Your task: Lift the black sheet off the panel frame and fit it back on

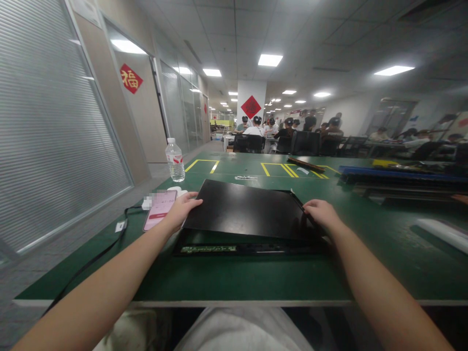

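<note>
A flat, glossy black screen panel (241, 207) lies tilted over a thin black frame (281, 248) on the green table. My left hand (185, 209) grips the panel's left edge, thumb on top and fingers at the rim. At the right side, my right hand (321, 213) is closed with its fingertips pinching the frame's edge beside the panel; part of its grip is hidden. A green circuit board strip (208, 249) shows along the near side, below the panel's lower edge.
On the left are a lit phone (160, 209), a water bottle (175, 161) and a black cable (98, 261). Long dark strips (395, 180) are stacked at right, near a white roll (442, 234). A brown strip (306, 165) lies at the back. Several people sit beyond.
</note>
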Available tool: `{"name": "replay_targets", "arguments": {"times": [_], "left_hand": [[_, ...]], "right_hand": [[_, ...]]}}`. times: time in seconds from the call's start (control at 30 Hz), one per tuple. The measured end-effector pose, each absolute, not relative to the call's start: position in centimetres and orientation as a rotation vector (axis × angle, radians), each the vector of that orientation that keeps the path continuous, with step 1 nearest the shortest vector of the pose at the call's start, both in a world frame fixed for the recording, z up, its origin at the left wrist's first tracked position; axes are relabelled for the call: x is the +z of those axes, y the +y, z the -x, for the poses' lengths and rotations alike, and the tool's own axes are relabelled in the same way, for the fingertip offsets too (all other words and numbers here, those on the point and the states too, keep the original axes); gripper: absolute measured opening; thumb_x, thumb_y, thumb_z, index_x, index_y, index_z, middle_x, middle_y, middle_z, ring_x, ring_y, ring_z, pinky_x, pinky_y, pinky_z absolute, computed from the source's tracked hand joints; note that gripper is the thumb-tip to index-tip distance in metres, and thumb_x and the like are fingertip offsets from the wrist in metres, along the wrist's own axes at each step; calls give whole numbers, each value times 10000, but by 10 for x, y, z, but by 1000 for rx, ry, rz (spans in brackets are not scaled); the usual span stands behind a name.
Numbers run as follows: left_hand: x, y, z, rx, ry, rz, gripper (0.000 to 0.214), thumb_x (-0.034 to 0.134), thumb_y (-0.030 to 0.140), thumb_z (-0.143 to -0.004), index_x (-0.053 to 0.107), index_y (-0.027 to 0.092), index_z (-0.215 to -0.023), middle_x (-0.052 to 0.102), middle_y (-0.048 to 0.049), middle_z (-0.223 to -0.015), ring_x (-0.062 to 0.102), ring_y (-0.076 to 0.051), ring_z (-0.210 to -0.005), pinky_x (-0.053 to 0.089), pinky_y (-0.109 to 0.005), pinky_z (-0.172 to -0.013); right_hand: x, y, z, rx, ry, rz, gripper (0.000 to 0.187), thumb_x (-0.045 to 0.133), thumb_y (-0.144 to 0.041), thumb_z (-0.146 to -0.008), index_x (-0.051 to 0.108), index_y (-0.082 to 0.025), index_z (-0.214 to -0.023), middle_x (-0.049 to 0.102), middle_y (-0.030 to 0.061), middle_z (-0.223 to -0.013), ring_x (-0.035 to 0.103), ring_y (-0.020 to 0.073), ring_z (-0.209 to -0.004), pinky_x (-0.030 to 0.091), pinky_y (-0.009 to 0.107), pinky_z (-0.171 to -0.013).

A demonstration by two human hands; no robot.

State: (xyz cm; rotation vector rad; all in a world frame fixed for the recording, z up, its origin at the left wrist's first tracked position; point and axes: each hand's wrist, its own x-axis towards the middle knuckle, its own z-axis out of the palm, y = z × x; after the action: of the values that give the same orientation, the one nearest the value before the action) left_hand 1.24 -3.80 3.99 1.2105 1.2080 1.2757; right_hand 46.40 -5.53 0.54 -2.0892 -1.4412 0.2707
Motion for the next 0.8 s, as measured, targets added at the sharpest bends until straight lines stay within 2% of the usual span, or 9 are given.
{"name": "replay_targets", "arguments": {"times": [0.33, 0.57, 0.7, 0.8], "left_hand": [[40, -37, -13, 1277, 1184, -1207, 363, 794, 228, -595, 646, 171, -921, 740, -26, -703, 718, -208, -664, 578, -299, -652], [39, -37, -11, 1251, 1214, -1242, 380, 795, 259, -596, 652, 171, -937, 740, -30, -736, 719, -212, -702, 570, -310, -685], [36, -33, -9, 1261, 1193, -1263, 431, 820, 296, -551, 665, 165, -932, 740, -39, -745, 711, -223, -715, 558, -329, -706], [32, -28, -5, 1293, 1214, -1313, 439, 840, 328, -508, 692, 161, -886, 746, -52, -791, 707, -242, -799, 540, -344, -769]], "right_hand": [[9, -57, -459, 247, -1453, 2117, 239, 573, -216, -753, 772, -199, -885, 746, 59, -893, 664, 194, -808, 471, 244, -686], [10, -58, -458, 266, -1442, 2113, 237, 583, -208, -739, 772, -197, -883, 743, 58, -874, 662, 185, -771, 477, 233, -655], [10, -58, -458, 255, -1433, 2116, 228, 592, -202, -730, 773, -198, -868, 743, 61, -874, 660, 186, -768, 480, 236, -656], [10, -58, -458, 277, -1432, 2110, 241, 580, -207, -737, 771, -197, -882, 744, 61, -889, 656, 181, -758, 477, 235, -645]]}}
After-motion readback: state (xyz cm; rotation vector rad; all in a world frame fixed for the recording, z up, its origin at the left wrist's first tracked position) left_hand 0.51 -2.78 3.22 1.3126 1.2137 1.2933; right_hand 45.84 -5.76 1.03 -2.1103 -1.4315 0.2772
